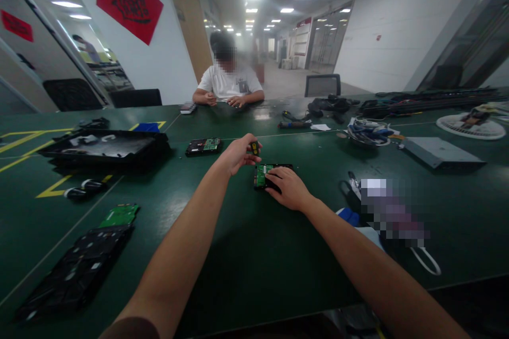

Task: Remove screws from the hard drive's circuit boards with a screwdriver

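In the middle of the table a hard drive [261, 176] lies with its green circuit board facing up. My right hand [290, 186] is on top of it, its fingers pressed over the board and the near side, covering much of the drive. Just above its far left edge, my left hand [242, 154] is closed around a screwdriver [255, 148] with a black-and-yellow handle; the tip is hidden from me. Another hard drive [203, 146], board up, lies to the left beyond my left hand.
Stacked hard drives [75, 270] lie at the near left, below a black tray [107, 145]. On the right are a blurred packet [393, 212], a grey metal box [441, 152] and a cable bundle [368, 131]. A co-worker [228, 77] sits opposite, hands on the table.
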Available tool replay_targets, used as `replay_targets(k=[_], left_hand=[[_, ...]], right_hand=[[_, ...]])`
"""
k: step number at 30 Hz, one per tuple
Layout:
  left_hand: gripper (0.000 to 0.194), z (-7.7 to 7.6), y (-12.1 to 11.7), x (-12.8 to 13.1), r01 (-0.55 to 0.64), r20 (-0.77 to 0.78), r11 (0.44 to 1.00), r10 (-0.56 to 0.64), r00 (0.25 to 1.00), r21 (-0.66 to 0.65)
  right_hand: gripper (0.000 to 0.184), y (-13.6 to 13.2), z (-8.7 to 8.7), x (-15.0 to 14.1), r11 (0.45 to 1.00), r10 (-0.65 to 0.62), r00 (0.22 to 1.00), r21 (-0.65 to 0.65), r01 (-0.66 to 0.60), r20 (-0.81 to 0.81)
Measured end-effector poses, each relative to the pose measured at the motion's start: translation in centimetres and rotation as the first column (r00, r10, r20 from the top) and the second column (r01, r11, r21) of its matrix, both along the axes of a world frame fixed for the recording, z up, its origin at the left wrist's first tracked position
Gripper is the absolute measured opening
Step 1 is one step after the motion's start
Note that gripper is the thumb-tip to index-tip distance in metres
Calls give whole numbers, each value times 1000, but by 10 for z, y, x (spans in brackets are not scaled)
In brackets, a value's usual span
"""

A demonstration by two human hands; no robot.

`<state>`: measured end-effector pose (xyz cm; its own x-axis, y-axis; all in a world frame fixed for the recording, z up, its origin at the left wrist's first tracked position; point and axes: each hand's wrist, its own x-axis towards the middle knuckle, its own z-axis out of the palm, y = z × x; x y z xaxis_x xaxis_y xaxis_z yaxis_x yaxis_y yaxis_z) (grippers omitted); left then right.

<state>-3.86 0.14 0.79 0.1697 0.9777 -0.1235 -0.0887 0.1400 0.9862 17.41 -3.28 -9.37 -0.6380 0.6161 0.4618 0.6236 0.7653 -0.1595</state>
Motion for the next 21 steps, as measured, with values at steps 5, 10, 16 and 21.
replay_targets(k=[5,10,16,21], left_hand=[[30,1,-2,1,22,-30,1000,-21,999,4],[26,0,-1,2,15,4,1000,-15,1000,-11],[29,-2,0,2,4,-28,1000,-3,1000,23],[28,-1,-1,1,57,35,998,-56,998,-38]], right_hand=[[40,0,-1,0,1000,8,1000,13,-8,-14],[41,0,0,0,1000,8,1000,14,-8,-10],[41,-1,1,0,1000,-1,1000,3,1,-2],[40,0,1,0,1000,6,1000,-2,-6,-9]])
